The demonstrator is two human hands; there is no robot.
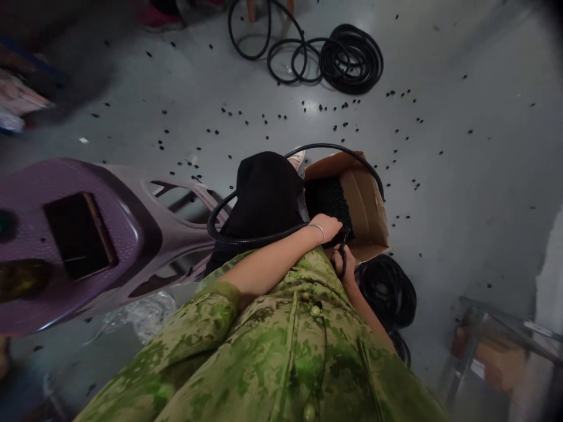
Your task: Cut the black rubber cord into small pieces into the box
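My left hand [326, 225] is closed around a black ribbed hose [259, 239] near the box opening. From that grip the hose bends back past my black-trousered knee and appears again as an arc over the box's far side. In my right hand [345, 264] is a pair of scissors [342, 252] with dark handles; its blades point up toward my left fingers, and whether they touch the hose I cannot tell. Below both hands stands an open cardboard box [364, 202] filled with small black pieces [328, 196].
A purple stool [132, 234] at left carries a phone [80, 234]. Coiled black hose [352, 58] lies on the floor ahead, another black coil [387, 290] beside the box. Small black bits are scattered over the grey floor. A metal-framed rack [470, 340] stands at lower right.
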